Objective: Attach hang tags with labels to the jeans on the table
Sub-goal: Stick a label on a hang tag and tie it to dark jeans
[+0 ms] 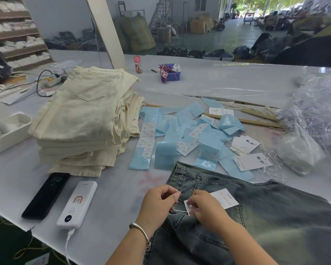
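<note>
Both hands are down on the blue jeans (266,222), which lie flat at the near right edge of the white tabletop (113,197). The left hand (159,201) has thumb and forefinger pinched on a thin white string (177,193), fingers curled in tight. The right hand (204,205) is curled over a white hang tag (226,198), pinning it against the denim just by a belt loop (a second, smaller card seems to sit under the fingertips, though the fingers hide most of it). Beyond the jeans, blue label strips (168,136) sprawl across the tabletop, with loose hang tags (250,161) beside them to the right. To the left stands a stack of cream jeans (84,121); nearer the edge lie a black phone (46,196) and a white power bank (77,203).
</note>
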### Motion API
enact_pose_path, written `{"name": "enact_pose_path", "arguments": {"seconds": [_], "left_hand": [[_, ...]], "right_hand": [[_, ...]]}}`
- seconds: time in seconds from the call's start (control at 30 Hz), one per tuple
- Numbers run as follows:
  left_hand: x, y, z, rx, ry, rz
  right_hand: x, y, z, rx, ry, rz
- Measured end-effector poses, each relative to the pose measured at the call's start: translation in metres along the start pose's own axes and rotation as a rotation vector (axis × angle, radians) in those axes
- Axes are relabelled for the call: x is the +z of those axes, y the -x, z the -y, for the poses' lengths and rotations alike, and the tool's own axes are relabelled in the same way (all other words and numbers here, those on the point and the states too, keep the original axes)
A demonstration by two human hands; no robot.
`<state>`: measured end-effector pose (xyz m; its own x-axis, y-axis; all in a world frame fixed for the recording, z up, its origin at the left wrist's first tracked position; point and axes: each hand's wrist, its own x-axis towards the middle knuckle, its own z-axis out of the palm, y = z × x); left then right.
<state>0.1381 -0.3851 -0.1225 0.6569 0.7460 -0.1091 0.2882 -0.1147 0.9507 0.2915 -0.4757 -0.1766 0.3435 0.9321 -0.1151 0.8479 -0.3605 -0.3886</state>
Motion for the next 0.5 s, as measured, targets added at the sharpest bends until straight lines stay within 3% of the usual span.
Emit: {"name": "enact_pose_path", "arguments": {"seconds": [0.23,0.4,0.5], "left_hand": [[-0.004,0.006,0.001,0.017,-0.062,-0.006],[-0.001,0.009,0.002,0.093,-0.164,-0.014],[0.003,0.010,-0.003,0.172,-0.250,0.005]], "right_hand": [[0.014,0.009,0.000,0.000,-0.006,-0.105],[-0.002,0.022,0.007,0.146,-0.567,-0.314],[-0.018,0.030,0.014,0.118,-0.857,-0.291]]}}
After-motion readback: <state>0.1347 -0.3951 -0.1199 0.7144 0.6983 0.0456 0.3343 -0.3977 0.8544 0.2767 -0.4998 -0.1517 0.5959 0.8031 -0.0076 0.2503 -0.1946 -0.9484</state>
